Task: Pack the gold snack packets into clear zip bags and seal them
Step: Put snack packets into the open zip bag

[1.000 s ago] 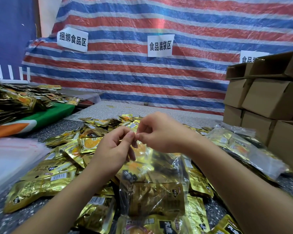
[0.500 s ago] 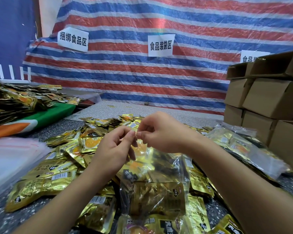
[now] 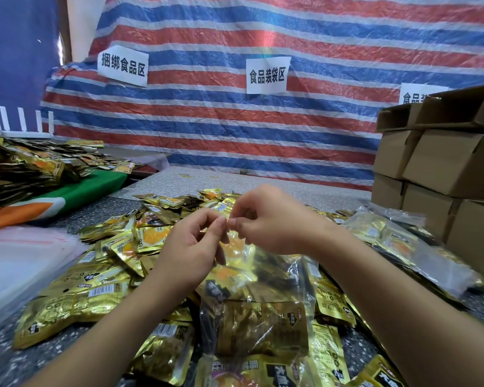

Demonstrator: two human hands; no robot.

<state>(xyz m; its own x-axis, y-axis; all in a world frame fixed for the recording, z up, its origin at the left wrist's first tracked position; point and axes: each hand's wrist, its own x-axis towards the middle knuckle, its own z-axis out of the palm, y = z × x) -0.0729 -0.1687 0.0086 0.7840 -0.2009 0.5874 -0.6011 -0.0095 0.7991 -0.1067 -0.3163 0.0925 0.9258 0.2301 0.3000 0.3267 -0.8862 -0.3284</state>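
Both hands meet over the packets (image 3: 76,300), much as half a second ago; they have barely shifted. The left hand (image 3: 192,248) pinches the top edge of the zip bag (image 3: 259,308) between thumb and fingertips, and the right hand (image 3: 268,220) pinches the same edge just beside it, fingers curled. The bag hangs below them, filled with gold packets, its bottom resting on the pile. Whether the zip is closed is hard to tell. Filled bags (image 3: 403,247) lie to the right, near the boxes (image 3: 444,163)
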